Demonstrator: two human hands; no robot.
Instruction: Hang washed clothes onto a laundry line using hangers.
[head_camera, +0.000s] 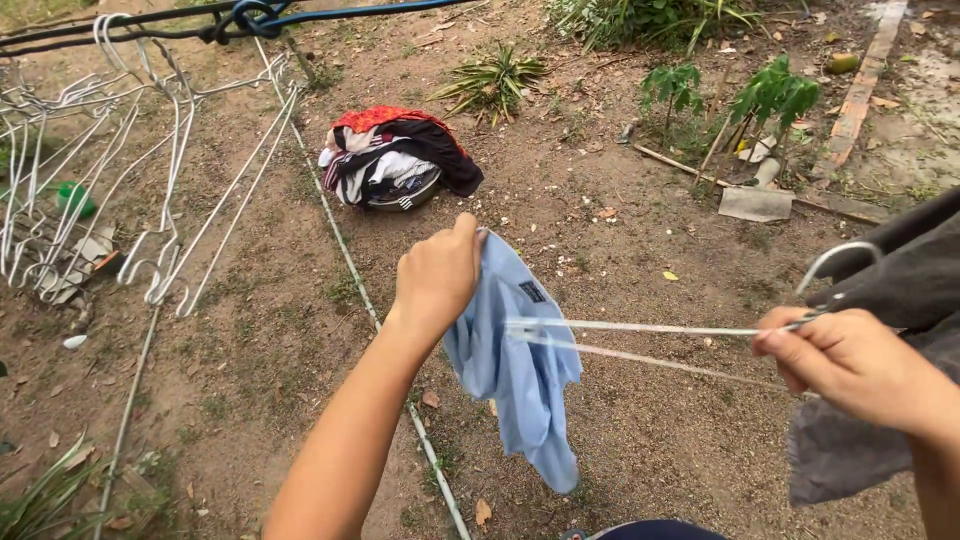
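I see my left hand (437, 272) grasping a blue shirt (518, 370), my right hand (850, 362) gripping a wire hanger (660, 340); behind, a basin (400, 196) full of clothes (395, 150).

Both forearms are bare, no sleeves, rings or watch on the hands (437, 275).

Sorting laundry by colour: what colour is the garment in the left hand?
Light blue garment, gripped by the left hand; head view.

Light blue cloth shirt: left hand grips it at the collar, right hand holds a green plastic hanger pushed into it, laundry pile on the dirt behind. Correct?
One thing is off. The hanger is a thin white wire one, not green plastic, as the head view shows. The rest holds: the left hand grips the light blue cloth shirt at its top, the right hand holds the hanger, and the laundry pile lies on the dirt behind.
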